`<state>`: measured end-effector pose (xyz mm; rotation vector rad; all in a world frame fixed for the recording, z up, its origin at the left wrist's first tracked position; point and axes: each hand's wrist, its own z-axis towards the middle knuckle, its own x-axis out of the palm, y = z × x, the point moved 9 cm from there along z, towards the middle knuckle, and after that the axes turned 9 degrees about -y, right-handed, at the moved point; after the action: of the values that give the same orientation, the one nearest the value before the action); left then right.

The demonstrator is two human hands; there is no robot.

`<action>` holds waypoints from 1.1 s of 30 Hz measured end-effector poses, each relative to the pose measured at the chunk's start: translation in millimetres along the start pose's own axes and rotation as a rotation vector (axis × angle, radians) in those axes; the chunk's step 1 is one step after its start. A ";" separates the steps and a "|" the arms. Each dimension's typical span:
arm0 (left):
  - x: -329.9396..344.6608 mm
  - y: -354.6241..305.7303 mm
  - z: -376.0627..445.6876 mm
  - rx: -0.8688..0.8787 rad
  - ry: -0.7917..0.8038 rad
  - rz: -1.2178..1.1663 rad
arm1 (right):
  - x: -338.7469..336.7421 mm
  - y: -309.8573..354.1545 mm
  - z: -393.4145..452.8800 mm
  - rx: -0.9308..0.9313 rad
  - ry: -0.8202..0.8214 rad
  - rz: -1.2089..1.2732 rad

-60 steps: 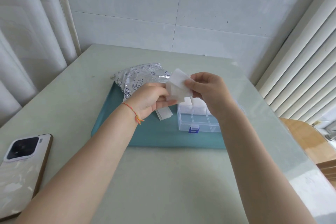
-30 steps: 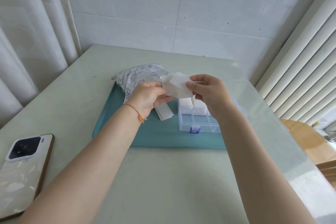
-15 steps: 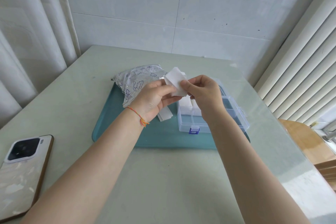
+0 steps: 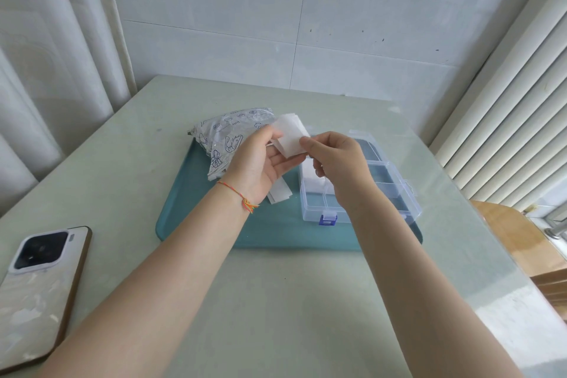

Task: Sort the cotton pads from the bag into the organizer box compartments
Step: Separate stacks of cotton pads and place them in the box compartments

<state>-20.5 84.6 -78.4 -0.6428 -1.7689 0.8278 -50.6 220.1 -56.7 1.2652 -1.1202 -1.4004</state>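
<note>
Both hands are still pinching a white cotton pad in the air over the teal tray: our left hand from the left, our right hand from the right. They're sitting lower now, clearing the view of the organizer box to the right; the bag lies far left.
</note>
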 end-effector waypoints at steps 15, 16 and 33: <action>5.5 3.2 -4.4 -0.069 0.109 0.045 | 29.8 32.5 -25.5 -0.487 0.230 -0.683; 6.4 4.6 -4.9 -0.077 0.122 0.071 | 30.9 32.3 -28.5 -0.495 0.258 -0.732; 7.7 27.6 -3.7 -0.211 0.232 0.254 | 34.4 31.5 -32.5 -0.534 0.370 -0.677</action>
<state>-18.4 108.4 -94.8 -1.0772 -1.5937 0.7075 -18.5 179.3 -33.5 1.4685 -0.0255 -1.6948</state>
